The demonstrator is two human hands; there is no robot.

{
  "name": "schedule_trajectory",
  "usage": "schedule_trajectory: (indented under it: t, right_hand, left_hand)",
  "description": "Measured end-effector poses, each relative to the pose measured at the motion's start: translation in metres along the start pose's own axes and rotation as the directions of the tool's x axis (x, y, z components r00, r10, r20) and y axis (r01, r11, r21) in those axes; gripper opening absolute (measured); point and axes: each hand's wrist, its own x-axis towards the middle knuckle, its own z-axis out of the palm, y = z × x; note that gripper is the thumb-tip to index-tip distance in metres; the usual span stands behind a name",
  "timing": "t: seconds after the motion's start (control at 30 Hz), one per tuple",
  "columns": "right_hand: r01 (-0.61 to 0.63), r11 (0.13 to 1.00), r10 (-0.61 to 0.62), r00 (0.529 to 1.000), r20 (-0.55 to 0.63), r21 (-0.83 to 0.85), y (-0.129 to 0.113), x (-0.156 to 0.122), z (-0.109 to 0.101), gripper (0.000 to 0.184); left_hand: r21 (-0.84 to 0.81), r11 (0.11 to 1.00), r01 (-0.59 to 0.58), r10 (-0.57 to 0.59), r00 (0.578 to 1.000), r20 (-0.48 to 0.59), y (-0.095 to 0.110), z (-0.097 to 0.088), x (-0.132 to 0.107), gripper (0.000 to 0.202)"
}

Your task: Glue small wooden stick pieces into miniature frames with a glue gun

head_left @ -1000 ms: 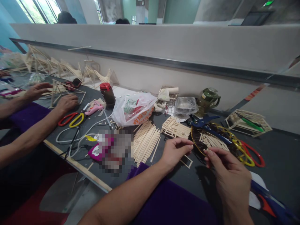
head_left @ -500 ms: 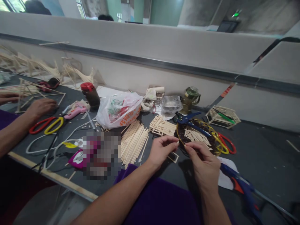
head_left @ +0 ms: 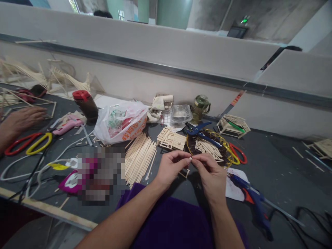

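My left hand and my right hand meet fingertip to fingertip above the table, both pinching. Between them shows a tiny pale piece of wood stick, mostly covered by the fingers; whether it is one piece or two I cannot tell. Just below lies a small wooden stick frame, partly hidden by my left hand. Behind the hands stands a small model of glued sticks. A round basket with a yellow rim holds short cut sticks and lies behind my right hand. Blue cutters rest across it.
A blue glue gun lies at right on a white sheet. Long sticks, a plastic bag, a red-lidded bottle and a green jug stand about. At far left is another person's hand near red-yellow scissors.
My hands have come together; half a second ago their fingertips were apart, each pinching a small pale piece. The view has turned to the right, so everything sits farther left.
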Motion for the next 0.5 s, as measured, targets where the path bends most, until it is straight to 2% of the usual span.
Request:
schedule_trajectory:
  t: [0.5]
  right_hand:
    - [-0.006, 1.0, 0.006, 1.0, 0.015, 0.005, -0.0006, -0.0003, -0.0005, 0.008]
  left_hand:
    - [-0.014, 1.0, 0.013, -0.012, 1.0, 0.003, -0.0002, 0.0, -0.0005, 0.02]
